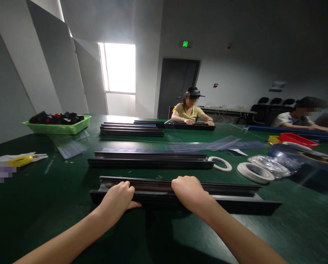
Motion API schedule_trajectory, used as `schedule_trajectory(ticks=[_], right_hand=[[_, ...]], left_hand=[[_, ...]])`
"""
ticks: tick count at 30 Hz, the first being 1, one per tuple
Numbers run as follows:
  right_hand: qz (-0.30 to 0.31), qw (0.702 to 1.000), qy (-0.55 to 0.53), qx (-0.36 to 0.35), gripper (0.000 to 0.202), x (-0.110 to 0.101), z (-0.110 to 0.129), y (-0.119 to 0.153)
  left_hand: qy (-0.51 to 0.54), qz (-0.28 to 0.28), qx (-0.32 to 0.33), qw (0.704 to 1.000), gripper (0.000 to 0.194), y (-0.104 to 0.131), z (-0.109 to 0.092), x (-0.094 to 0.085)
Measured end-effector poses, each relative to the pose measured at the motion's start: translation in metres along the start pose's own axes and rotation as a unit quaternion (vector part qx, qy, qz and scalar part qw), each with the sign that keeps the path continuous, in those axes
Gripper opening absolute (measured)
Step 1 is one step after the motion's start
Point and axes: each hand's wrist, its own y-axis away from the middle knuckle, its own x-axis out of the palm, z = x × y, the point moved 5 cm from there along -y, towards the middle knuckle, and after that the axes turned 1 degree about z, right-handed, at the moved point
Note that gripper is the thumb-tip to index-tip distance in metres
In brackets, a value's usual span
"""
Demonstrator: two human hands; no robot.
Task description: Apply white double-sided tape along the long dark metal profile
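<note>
A long black channel-shaped profile [240, 205] lies across the green table in front of me, with a pale strip showing along its inside. My left hand [118, 198] is closed over its left part, fingers curled into the channel and thumb against the front wall. Near the middle, my right hand [190, 190] is closed with its knuckles up and its fingers bent down into the channel. The right fingertips are hidden, so anything small under them cannot be seen. Just beyond lies a second black profile [153, 163], which neither hand touches.
Rolls of white tape [255, 173] and a crumpled plastic bag [273, 165] lie at right. Clear plastic strips [207, 145] lie farther back. A green basket [56, 127] of black parts stands at left. Across the table, a person [190, 110] handles another profile; a second person sits at right.
</note>
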Motion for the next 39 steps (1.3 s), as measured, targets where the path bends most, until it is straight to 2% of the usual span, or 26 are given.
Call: schedule_trajectory(ticks=[6, 13, 18, 24, 32, 39], right_hand=[[-0.019, 1.0, -0.012, 0.003, 0.025, -0.003, -0.002, 0.002], [-0.012, 1.0, -0.018, 0.009, 0.026, -0.006, -0.004, 0.01], [-0.017, 1.0, -0.018, 0.001, 0.026, -0.005, -0.002, 0.01], [-0.017, 1.0, -0.015, -0.002, 0.024, -0.004, -0.001, 0.009], [-0.017, 1.0, -0.003, -0.001, 0.024, -0.007, 0.001, 0.012], [-0.015, 1.0, -0.003, 0.0, 0.025, -0.006, 0.001, 0.011]], left_hand=[[0.082, 0.038, 0.018, 0.996, 0.032, 0.002, 0.002, -0.007], [0.106, 0.098, -0.01, 0.989, 0.025, 0.009, 0.0, -0.023], [0.089, 0.122, -0.039, 0.988, 0.025, 0.014, 0.0, -0.027], [0.086, 0.125, -0.027, 0.988, 0.028, 0.012, 0.0, -0.025], [0.076, 0.073, -0.011, 0.994, 0.026, 0.011, 0.005, -0.018], [0.032, 0.073, -0.025, 0.997, 0.033, 0.013, 0.004, -0.018]])
